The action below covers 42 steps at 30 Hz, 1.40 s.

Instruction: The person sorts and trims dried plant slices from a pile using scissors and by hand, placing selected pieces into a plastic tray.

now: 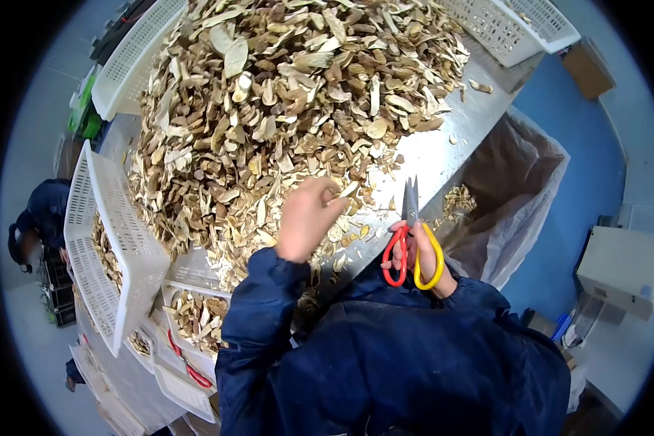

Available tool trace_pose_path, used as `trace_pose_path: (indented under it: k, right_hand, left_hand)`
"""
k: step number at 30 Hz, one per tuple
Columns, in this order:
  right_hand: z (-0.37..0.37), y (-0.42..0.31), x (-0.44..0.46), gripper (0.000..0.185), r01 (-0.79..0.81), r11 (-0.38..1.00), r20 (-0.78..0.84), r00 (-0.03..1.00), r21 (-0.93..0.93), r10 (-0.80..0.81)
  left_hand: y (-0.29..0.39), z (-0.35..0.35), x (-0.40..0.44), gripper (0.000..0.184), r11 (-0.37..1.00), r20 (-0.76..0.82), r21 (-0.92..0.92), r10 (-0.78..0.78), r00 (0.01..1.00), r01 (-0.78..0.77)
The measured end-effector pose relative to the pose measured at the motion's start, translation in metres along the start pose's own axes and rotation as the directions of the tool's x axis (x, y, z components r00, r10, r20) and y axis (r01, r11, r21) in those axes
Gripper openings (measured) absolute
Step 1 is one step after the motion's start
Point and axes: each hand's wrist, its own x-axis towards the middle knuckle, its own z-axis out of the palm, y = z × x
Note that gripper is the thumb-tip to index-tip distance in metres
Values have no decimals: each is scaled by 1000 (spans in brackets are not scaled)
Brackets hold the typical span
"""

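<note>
My left hand is over the front edge of a large heap of dried mushroom slices. Its fingers are curled towards the thumb, and a pale mushroom slice shows at the fingertips. In my right hand is a pair of scissors with one red and one yellow handle loop. The blades point away from me and look nearly closed, above the table's edge. Small crumbs and pale bits lie on the metal table between the heap and the scissors.
A bin with a clear plastic liner stands right of the table, with scraps inside. White perforated baskets stand on the left, one tilted. A tray of slices and red-handled scissors lie lower left. Another person is at far left.
</note>
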Motion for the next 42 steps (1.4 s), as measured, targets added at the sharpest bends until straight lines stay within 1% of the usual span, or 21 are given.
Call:
trace_pose_path:
  k: [2,5,8,9,10,13,16,17,18,20,21,24,25,26,28,29,31,32,34,35,42]
  right_hand:
    - [5,1,5,49,-4,1000,26,1000,19,4]
    - [5,1,10,48,16,1000,91,996,15,-18]
    - [9,-5,9,46,30,999,71,997,-26,-28]
    - [7,-4,10,46,45,998,72,996,-36,-43]
    - [4,-2,13,46,60,997,74,996,-45,-56]
    - [2,1,20,46,71,996,86,994,-60,-66]
    - [4,0,19,44,78,994,92,993,-83,-70]
    - [5,-1,19,44,87,992,94,993,-92,-78]
    - [5,-1,19,44,99,992,95,991,-81,-91]
    - [3,0,18,44,122,991,96,989,-60,-116]
    - [4,-2,16,44,123,991,86,989,-57,-118]
    - [8,-12,11,43,128,990,67,990,-64,-124]
    - [10,-16,9,43,130,988,68,990,-80,-125]
    - [10,-17,9,42,129,987,75,990,-93,-122]
    - [12,-17,10,40,105,984,114,989,-141,-89]
    - [17,-19,7,39,91,983,135,988,-161,-69]
    - [24,-24,8,35,82,979,201,979,-185,-45]
    - [27,-28,7,35,110,925,213,976,-365,-32]
    - [39,-46,1,36,164,715,226,974,-680,-8]
    - [30,-32,10,43,475,478,402,880,-738,-254]
    - [37,-50,0,54,411,419,383,911,-810,-154]
  left_hand:
    - [-7,35,9,19,970,-155,166,205,966,-179]
    - [-6,45,15,21,946,-82,291,175,981,-144]
    - [-18,29,18,27,995,-63,49,91,994,-88]
    - [-23,16,16,30,996,33,-57,-69,997,71]
    - [-8,0,14,28,887,119,-352,-273,955,298]
    - [-30,-13,21,25,258,341,-888,-185,922,381]
    - [-16,2,32,23,654,302,-652,-240,923,384]
    - [-3,10,36,21,880,231,-424,-124,965,215]
    - [-9,27,41,23,964,89,-232,152,984,-128]
    - [-3,39,44,24,945,92,256,186,978,-204]
    - [-2,42,46,21,945,91,280,149,985,-169]
    - [-14,32,50,18,980,-9,-71,183,983,-184]
    - [1,14,46,20,904,178,-384,-126,976,186]
    - [-24,0,40,24,445,445,-776,-119,888,448]
    - [-35,0,18,28,-298,368,-875,102,924,381]
    - [-45,4,6,35,-452,366,-804,136,920,387]
    - [-40,4,-12,41,-517,316,-781,157,936,351]
    - [-40,8,-17,43,-543,273,-763,220,936,350]
    - [-31,7,-23,36,-490,270,-800,222,937,347]
    - [-31,7,-23,34,-434,281,-830,216,935,350]
    - [-13,0,-35,31,-53,263,-964,-72,962,260]
